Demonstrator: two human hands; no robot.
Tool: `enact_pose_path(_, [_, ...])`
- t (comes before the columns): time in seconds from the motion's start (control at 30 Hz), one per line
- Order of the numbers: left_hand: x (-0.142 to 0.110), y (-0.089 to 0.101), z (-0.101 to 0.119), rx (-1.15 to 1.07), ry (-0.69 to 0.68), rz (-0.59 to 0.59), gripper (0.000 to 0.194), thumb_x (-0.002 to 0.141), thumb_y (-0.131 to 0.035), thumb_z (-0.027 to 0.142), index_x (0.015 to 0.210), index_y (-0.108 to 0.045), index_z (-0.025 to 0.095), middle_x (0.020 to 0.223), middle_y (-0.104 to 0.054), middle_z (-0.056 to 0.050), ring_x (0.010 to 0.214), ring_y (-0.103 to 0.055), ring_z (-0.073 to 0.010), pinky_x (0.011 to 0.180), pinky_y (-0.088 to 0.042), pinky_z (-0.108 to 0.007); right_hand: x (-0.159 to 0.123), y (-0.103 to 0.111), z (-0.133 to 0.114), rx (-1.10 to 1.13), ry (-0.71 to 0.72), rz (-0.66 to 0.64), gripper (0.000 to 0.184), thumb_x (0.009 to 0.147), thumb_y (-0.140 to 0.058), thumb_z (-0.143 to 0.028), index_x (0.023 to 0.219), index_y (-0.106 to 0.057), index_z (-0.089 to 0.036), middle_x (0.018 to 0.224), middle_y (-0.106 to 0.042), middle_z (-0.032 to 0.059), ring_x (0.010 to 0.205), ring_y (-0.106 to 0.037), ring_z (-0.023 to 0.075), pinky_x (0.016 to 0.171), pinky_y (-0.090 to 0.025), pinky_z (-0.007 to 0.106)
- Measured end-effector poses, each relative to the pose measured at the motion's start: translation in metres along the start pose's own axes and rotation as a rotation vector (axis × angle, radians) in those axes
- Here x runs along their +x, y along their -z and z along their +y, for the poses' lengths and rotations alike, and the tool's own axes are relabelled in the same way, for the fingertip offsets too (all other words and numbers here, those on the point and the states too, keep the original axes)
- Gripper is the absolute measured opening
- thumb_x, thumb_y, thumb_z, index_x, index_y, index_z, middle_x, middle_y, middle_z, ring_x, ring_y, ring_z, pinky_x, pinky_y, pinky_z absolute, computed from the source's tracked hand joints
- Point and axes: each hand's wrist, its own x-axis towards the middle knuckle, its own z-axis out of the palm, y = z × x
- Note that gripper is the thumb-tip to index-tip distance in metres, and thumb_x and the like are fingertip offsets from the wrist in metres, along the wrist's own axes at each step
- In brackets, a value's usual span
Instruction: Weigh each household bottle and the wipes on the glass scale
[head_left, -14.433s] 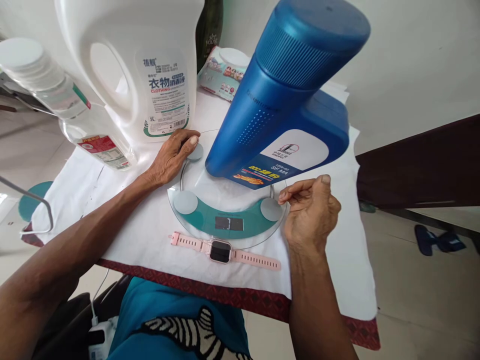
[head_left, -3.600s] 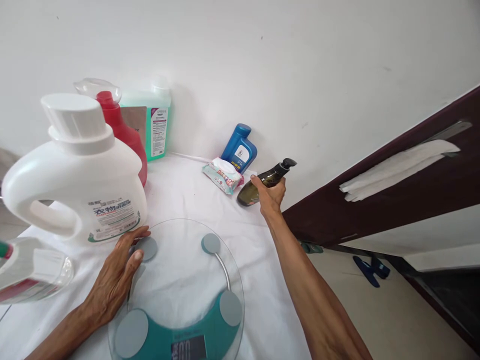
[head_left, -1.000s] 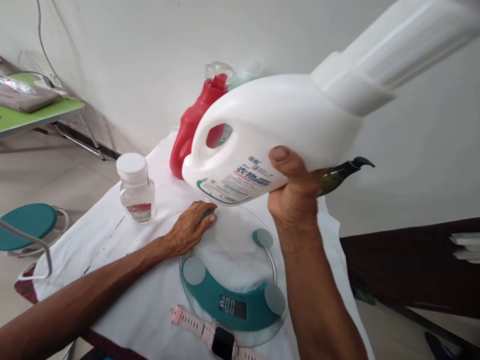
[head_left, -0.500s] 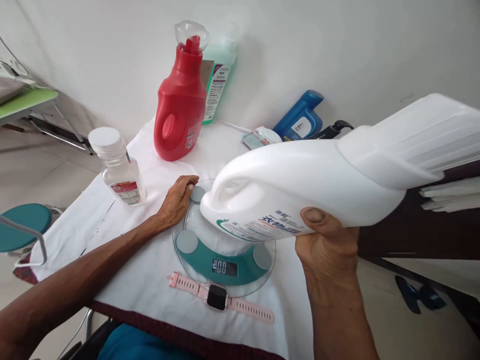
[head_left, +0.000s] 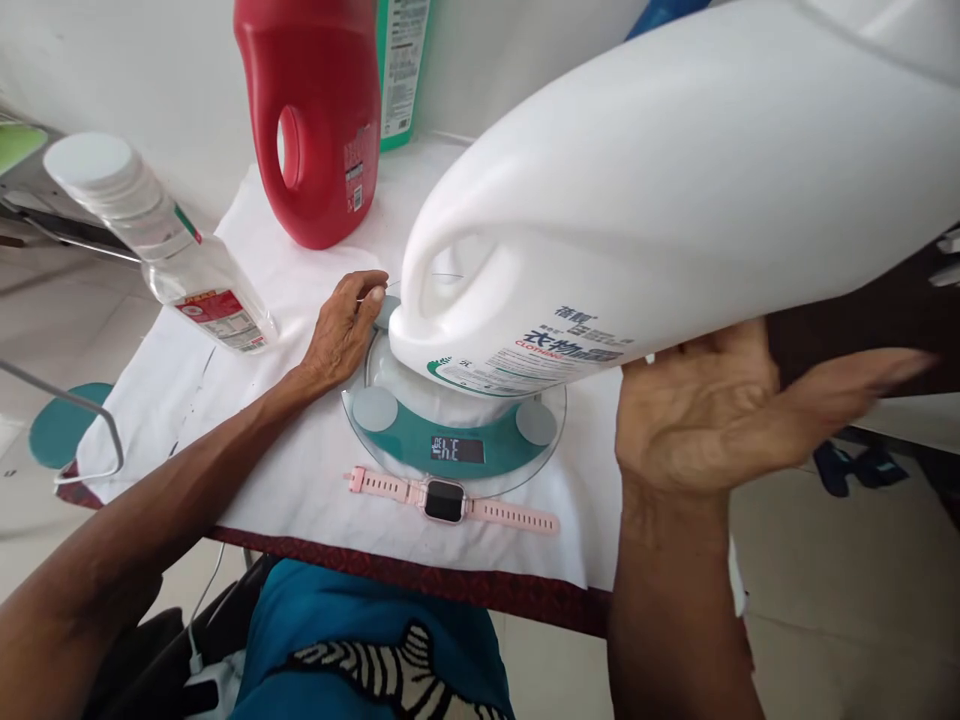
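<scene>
A large white jug of clothing disinfectant [head_left: 570, 230] stands with its base on the round glass scale [head_left: 412, 430]; it looks slanted in this wide view. My right hand [head_left: 697, 410] is open beside the jug's right side, palm up and thumb stretched out, no longer wrapped round it. My left hand [head_left: 341, 335] lies at the scale's far left edge by a grey foot pad, fingers extended and resting on the glass. The scale's display [head_left: 457, 449] shows lit digits, hard to read. Just in front of the scale lies a pink-strapped smartwatch [head_left: 442, 501].
A clear bottle with a white cap [head_left: 217, 300] stands at left. Behind it are a red jug [head_left: 319, 130] and a green container [head_left: 401, 80]. Part of a blue bottle [head_left: 664, 12] shows behind the white jug. The table's patterned front edge [head_left: 525, 597] is near my lap.
My right hand has brought the white jug down onto the scale and opened away from it. The display changed from zero to other digits. My left hand stays on the scale's edge.
</scene>
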Motion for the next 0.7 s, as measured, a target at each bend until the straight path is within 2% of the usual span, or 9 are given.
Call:
enact_pose_path(0.1, [0.000,0.000,0.000,0.018,-0.009,-0.004,0.048,0.113,-0.037,0.058,0.129,-0.065,0.022,0.133,-0.072,-0.011,0.122,-0.067,-0.0271,0.109,-0.056,-0.047,-0.019,0.020,0.032,-0.050,-0.165,0.233,0.067,0.084,-0.059,-0.088,0.087,-0.070,-0.022,0.094,-0.068,0.0080,0.097,-0.070,0.0259,0.088,-0.059,0.045])
enact_pose_path(0.17, [0.000,0.000,0.001,0.022,-0.007,-0.003,0.048,0.113,-0.038,0.058,0.129,-0.065,0.023,0.134,-0.072,-0.011,0.122,-0.066,-0.0270,0.108,-0.056,-0.047,-0.027,0.029,0.054,-0.101,-0.224,0.284,0.066,0.085,-0.061,-0.086,0.087,-0.070,-0.021,0.091,-0.069,0.0067,0.091,-0.069,0.0226,0.085,-0.058,0.041])
enact_pose_path(0.3, [0.000,0.000,0.002,0.030,0.006,-0.003,0.048,0.112,-0.039,0.060,0.129,-0.065,0.023,0.136,-0.072,-0.011,0.122,-0.066,-0.0278,0.109,-0.055,-0.048,-0.032,0.032,0.076,-0.076,-0.240,0.190,0.070,0.086,-0.061,-0.089,0.097,-0.073,-0.020,0.095,-0.073,0.0058,0.091,-0.071,0.0213,0.087,-0.059,0.040])
enact_pose_path(0.43, [0.001,0.000,0.002,0.034,-0.002,0.000,0.050,0.112,-0.037,0.062,0.128,-0.065,0.023,0.134,-0.072,-0.012,0.123,-0.066,-0.0288,0.110,-0.054,-0.049,-0.033,0.028,0.076,-0.069,-0.218,0.100,0.062,0.092,-0.064,-0.080,0.101,-0.076,-0.020,0.099,-0.076,0.0066,0.089,-0.073,0.0205,0.083,-0.059,0.037])
enact_pose_path(0.7, [0.001,0.000,0.002,0.042,-0.004,-0.014,0.051,0.112,-0.038,0.064,0.129,-0.064,0.024,0.133,-0.072,-0.011,0.122,-0.067,-0.0286,0.108,-0.056,-0.048,-0.035,0.032,0.079,-0.082,-0.202,0.079,0.056,0.095,-0.064,-0.076,0.103,-0.078,-0.022,0.103,-0.077,0.0060,0.090,-0.074,0.0197,0.081,-0.061,0.036])
